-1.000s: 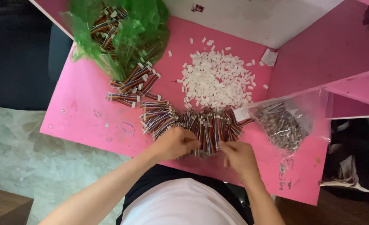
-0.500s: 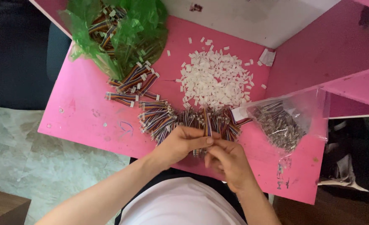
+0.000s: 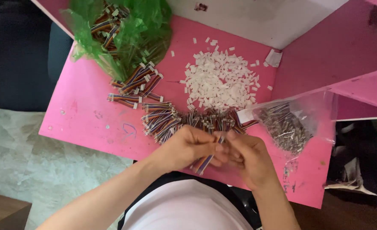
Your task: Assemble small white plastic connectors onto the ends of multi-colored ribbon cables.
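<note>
My left hand [image 3: 188, 147] pinches a short multicoloured ribbon cable [image 3: 203, 164] whose free end hangs down toward me. My right hand [image 3: 248, 157] meets it fingertip to fingertip at the cable's upper end, over the near edge of the pink table [image 3: 86, 110]. What the right fingers pinch is too small to make out. Just beyond the hands lies a row of the same striped cables [image 3: 167, 119].
A heap of small white plastic pieces [image 3: 220, 81] sits mid-table. A green plastic bag [image 3: 124, 30] holding more cables lies at the back left. A clear bag [image 3: 288, 123] of small metal-tipped parts rests at the right. Pink partition walls [image 3: 337, 55] rise at the right.
The hands have come together and lifted one cable off the row toward me; a second ago they were apart, resting on the pile.
</note>
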